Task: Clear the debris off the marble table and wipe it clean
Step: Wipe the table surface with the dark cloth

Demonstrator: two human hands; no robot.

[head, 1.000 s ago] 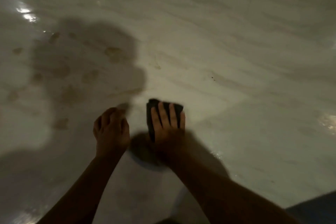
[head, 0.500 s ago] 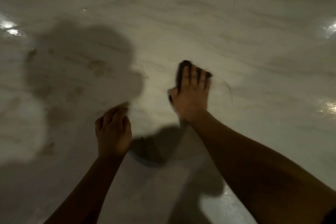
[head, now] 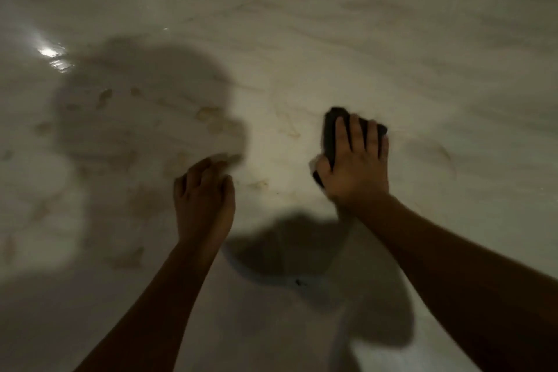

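Observation:
A pale, glossy marble table (head: 422,69) fills the head view. My right hand (head: 356,169) lies flat on a dark folded cloth (head: 330,133) right of centre, its fingers spread straight over the cloth and pressing it onto the marble. My left hand (head: 203,199) rests on the table to the left of it, knuckles up and fingers curled under. I see nothing held in the left hand. Brownish smudges (head: 211,117) mark the marble beyond and left of the left hand. A small dark speck (head: 299,282) lies near me between my forearms.
A large shadow of my head and shoulders covers the left half of the marble. Bright lamp reflections (head: 48,52) shine at the far left. More faint stains (head: 126,256) sit at the near left. Bare marble stretches to the right and far side.
My right hand slid the cloth away from me and to the right, from beside the left hand out across the marble. The left hand stayed where it was.

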